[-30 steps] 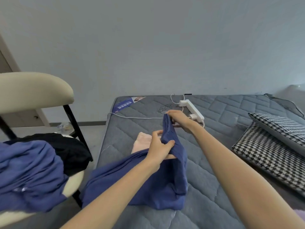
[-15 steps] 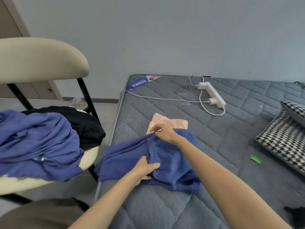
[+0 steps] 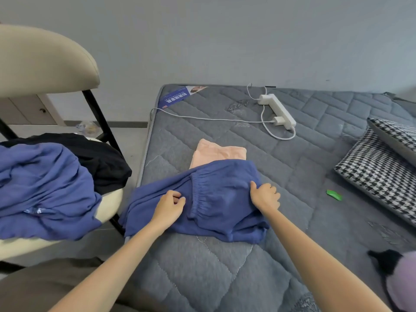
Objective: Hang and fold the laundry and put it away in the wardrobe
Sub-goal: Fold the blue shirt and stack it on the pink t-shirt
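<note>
Blue trousers (image 3: 222, 199) with a gathered elastic waistband lie spread on the grey mattress (image 3: 202, 278), one leg trailing over its left edge. My left hand (image 3: 170, 207) pinches the fabric just left of the waistband. My right hand (image 3: 265, 197) grips the cloth at the garment's right edge. A folded pink garment (image 3: 219, 153) lies just behind, partly covered by the blue one.
A cream chair (image 3: 45, 64) on the left carries another blue garment (image 3: 42, 188) and a black one (image 3: 99, 158). A white power strip (image 3: 278, 111) with cable lies at the mattress head. Houndstooth pillows (image 3: 380, 167) sit right, a green item (image 3: 334, 195) beside them.
The blue trousers, held up bunched between both hands a second ago, now lie flat on the mattress. My right hand moved from the waistband to the right edge; my left shifted up beside the waistband.
</note>
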`<state>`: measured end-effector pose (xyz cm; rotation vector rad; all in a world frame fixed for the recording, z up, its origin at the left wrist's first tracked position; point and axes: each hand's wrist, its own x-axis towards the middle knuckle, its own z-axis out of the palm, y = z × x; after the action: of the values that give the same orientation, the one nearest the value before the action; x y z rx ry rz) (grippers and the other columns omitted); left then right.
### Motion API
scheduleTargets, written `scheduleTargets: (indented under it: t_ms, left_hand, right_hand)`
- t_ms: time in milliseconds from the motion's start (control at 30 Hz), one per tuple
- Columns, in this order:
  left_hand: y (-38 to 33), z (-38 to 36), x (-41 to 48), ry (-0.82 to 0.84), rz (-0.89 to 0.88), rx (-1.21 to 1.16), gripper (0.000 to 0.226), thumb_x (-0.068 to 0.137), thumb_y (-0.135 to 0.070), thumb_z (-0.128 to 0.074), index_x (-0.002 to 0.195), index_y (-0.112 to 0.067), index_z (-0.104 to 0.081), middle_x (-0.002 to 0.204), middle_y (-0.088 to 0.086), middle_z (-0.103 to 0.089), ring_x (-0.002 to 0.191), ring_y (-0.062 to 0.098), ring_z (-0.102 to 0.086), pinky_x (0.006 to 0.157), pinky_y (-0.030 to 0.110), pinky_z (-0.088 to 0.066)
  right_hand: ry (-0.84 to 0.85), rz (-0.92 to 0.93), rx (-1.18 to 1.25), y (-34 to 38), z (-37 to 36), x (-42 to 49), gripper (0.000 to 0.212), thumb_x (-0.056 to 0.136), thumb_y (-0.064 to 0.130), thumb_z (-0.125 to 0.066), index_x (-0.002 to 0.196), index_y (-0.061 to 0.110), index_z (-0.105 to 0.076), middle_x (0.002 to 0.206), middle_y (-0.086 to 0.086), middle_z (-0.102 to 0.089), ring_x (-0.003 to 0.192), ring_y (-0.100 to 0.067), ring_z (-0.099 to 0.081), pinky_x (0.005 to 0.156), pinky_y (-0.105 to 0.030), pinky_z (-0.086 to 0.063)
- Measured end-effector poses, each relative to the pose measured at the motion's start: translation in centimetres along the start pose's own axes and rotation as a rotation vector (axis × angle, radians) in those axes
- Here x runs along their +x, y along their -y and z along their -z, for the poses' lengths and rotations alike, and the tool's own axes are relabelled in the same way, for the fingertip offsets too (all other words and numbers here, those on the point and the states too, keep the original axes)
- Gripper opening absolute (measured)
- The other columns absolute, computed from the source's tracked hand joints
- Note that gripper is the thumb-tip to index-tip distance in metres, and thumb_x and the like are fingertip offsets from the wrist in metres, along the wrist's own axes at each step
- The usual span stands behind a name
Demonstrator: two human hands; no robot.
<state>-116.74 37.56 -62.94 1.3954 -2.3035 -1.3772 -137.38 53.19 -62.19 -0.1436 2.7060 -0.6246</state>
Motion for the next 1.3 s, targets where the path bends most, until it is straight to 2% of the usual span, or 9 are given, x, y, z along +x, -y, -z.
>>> scheduleTargets:
  t_ms: [267,433,533,633,833,900,1000,1067,1300]
  left_hand:
    - [-1.6,-1.5,-0.4,0.151,0.039,-0.274,0.046,0.093,-0.036,-0.054,0.133,-0.017,-0.041,0.105,0.0,-0.058,0.104,0.019,-0.057,0.096,0.041,-0.048]
    - [-2.4,-2.5,-1.0,0.166,0.021,-0.339,0.056,0.09,-0.025,-0.063,0.137,-0.015,-0.035,0.114,0.015,-0.06,0.102,0.022,-0.061,0.086,0.037,-0.054]
    - [-4.2,-3.7,-2.0,0.287,-0.012,-0.351,0.056,0.089,-0.019,-0.063,0.137,-0.016,-0.034,0.1,0.008,-0.063,0.087,0.014,-0.064,0.066,0.022,-0.055]
    - [-5.6,-5.5,-2.9,0.392,-0.069,-0.278,0.057,0.091,-0.016,-0.06,0.14,-0.016,-0.031,0.094,-0.001,-0.063,0.084,0.011,-0.064,0.061,0.018,-0.053]
    - [-4.6,-6.7,-3.6,0.3,-0.141,-0.061,0.047,0.093,-0.019,-0.056,0.137,-0.021,-0.039,0.123,0.004,-0.05,0.106,0.019,-0.054,0.087,0.035,-0.052]
    - [-3.5,-5.8,-3.3,0.223,-0.179,0.012,0.044,0.092,-0.017,-0.056,0.135,-0.019,-0.044,0.128,0.006,-0.047,0.102,0.016,-0.052,0.085,0.032,-0.049]
    - [-1.4,-3.8,-2.8,0.126,-0.231,0.099,0.042,0.093,-0.016,-0.055,0.134,-0.015,-0.046,0.13,0.009,-0.046,0.095,0.014,-0.052,0.083,0.025,-0.041]
    - [0.1,-2.4,-2.5,0.074,-0.225,0.187,0.043,0.094,-0.018,-0.053,0.136,-0.015,-0.046,0.134,0.01,-0.043,0.112,0.024,-0.048,0.097,0.032,-0.039]
    - [3.6,0.9,-2.4,-0.046,-0.093,0.413,0.059,0.096,-0.031,-0.047,0.148,-0.018,-0.022,0.149,0.009,-0.022,0.135,0.036,-0.022,0.105,0.046,-0.028]
  right_hand:
    - [-0.026,0.081,0.14,-1.6,-0.1,-1.3,0.039,0.1,0.043,-0.034,0.105,0.007,-0.047,0.116,-0.017,-0.059,0.104,-0.036,-0.056,0.078,-0.038,-0.039]
    - [-0.213,0.253,0.254,-2.0,3.5,-1.1,0.032,0.1,0.036,-0.037,0.077,0.014,-0.041,0.091,-0.013,-0.06,0.086,-0.037,-0.055,0.068,-0.036,-0.035]
    - [-0.301,0.231,0.184,-3.8,5.8,-0.2,0.031,0.1,0.037,-0.037,0.083,0.012,-0.044,0.092,-0.016,-0.058,0.084,-0.037,-0.052,0.068,-0.036,-0.034]
    - [-0.341,0.141,0.108,-7.3,7.2,0.6,0.032,0.1,0.038,-0.036,0.089,0.012,-0.048,0.1,-0.019,-0.061,0.091,-0.041,-0.055,0.069,-0.036,-0.035]
    - [-0.23,-0.003,-0.045,-11.0,6.7,0.5,0.031,0.1,0.036,-0.038,0.112,0.012,-0.054,0.118,-0.018,-0.058,0.107,-0.039,-0.055,0.08,-0.039,-0.041]
    - [-0.219,0.012,-0.101,-10.9,5.9,0.0,0.034,0.099,0.033,-0.041,0.121,0.009,-0.049,0.127,-0.017,-0.051,0.115,-0.038,-0.049,0.089,-0.043,-0.041]
    - [-0.323,0.156,-0.3,-9.5,4.5,-0.8,0.036,0.097,0.03,-0.045,0.126,0.009,-0.047,0.132,-0.014,-0.047,0.12,-0.034,-0.042,0.095,-0.044,-0.035]
    - [-0.351,0.313,-0.32,-7.7,3.3,-1.5,0.035,0.097,0.027,-0.045,0.129,0.012,-0.048,0.134,-0.011,-0.047,0.121,-0.032,-0.041,0.097,-0.043,-0.031]
    - [-0.213,0.791,-0.183,0.5,-1.0,-4.2,0.029,0.099,0.022,-0.041,0.121,0.016,-0.058,0.122,-0.001,-0.057,0.109,-0.023,-0.05,0.089,-0.034,-0.036]
